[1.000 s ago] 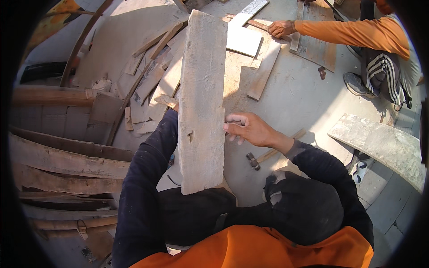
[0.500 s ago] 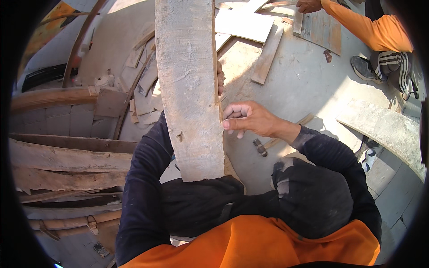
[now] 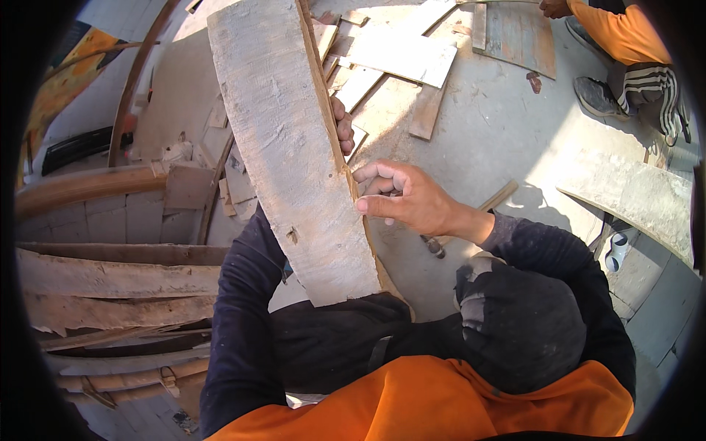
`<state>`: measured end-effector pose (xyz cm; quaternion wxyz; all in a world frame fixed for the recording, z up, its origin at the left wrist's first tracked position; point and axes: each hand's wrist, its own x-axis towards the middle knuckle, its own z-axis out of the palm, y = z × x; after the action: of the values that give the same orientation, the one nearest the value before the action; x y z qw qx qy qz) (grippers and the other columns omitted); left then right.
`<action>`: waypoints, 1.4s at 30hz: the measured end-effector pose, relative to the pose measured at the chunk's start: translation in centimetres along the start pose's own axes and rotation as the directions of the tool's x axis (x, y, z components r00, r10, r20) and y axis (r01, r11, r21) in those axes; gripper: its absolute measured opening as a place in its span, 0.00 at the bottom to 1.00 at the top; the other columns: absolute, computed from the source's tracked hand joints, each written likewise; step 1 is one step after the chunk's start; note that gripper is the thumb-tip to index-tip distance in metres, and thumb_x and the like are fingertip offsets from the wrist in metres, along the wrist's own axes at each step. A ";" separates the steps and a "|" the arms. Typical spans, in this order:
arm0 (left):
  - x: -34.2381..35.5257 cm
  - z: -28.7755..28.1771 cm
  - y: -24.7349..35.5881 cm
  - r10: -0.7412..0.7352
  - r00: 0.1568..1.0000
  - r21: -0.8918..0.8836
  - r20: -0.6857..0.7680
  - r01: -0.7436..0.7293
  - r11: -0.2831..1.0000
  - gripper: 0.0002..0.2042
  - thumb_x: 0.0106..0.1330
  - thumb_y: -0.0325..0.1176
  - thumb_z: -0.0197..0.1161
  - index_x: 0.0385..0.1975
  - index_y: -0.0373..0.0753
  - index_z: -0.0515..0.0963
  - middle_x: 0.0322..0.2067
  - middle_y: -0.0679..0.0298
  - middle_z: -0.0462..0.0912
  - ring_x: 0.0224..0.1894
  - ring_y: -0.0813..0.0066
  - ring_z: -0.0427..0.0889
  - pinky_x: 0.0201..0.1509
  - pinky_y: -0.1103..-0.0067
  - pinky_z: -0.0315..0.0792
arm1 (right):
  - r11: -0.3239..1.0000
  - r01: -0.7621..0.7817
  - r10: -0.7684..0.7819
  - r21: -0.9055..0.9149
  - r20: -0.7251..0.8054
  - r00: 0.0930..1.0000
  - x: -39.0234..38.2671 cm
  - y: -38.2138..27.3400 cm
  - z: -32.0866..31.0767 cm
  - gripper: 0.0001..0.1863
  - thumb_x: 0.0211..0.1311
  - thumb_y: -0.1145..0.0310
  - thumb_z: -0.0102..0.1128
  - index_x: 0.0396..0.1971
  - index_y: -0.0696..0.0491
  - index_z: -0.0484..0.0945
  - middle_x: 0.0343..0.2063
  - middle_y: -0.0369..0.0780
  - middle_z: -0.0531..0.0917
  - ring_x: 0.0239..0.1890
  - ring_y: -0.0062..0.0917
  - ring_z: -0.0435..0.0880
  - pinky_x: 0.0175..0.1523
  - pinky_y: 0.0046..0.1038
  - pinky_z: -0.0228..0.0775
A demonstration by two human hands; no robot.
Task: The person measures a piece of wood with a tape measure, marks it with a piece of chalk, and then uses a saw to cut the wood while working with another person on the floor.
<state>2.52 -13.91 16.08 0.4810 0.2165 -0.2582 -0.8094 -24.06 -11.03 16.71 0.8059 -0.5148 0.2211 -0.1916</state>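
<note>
A long weathered wooden plank [image 3: 294,154], pale and rough-faced, stands tilted before me, its lower end against my dark trousers. My left hand [image 3: 343,126] grips it from behind; only the fingers show, wrapped round the right edge, while the palm is hidden. Lower down that same edge is my right hand [image 3: 412,197], fingers loosely curled and apart from the thumb. Its thumb and fingertips are at the edge, and I cannot tell whether they touch. Beyond my right wrist a hammer [image 3: 434,247] lies on the floor, partly covered by my arm.
Curved rough boards [image 3: 125,272] are stacked at my left. Offcuts and a white board [image 3: 404,55] lie ahead. Another broad plank [image 3: 625,191] is at the right. At the far right, a person in an orange sleeve [image 3: 621,33] works beside a grey wooden panel [image 3: 518,40].
The plank's upper end has swung left, so it leans more and shows more of its right edge. My left fingers moved left with it. My right hand stays close to the edge.
</note>
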 end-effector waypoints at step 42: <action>1.8 -1.3 -3.5 -0.012 0.763 0.435 -0.646 0.381 0.816 0.30 0.79 0.39 0.62 0.70 0.22 0.63 0.62 0.45 0.78 0.61 0.57 0.85 0.67 0.63 0.84 | 0.881 -0.246 0.354 0.404 -0.218 0.909 -0.7 10.5 -8.0 0.29 0.85 0.50 0.45 0.70 0.58 0.73 0.60 0.45 0.83 0.60 0.26 0.84 0.64 0.32 0.79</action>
<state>0.20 -14.42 12.68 0.3648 0.6224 -0.2793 -0.6337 -28.20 -12.46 4.20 0.8672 -0.2804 0.3732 -0.1733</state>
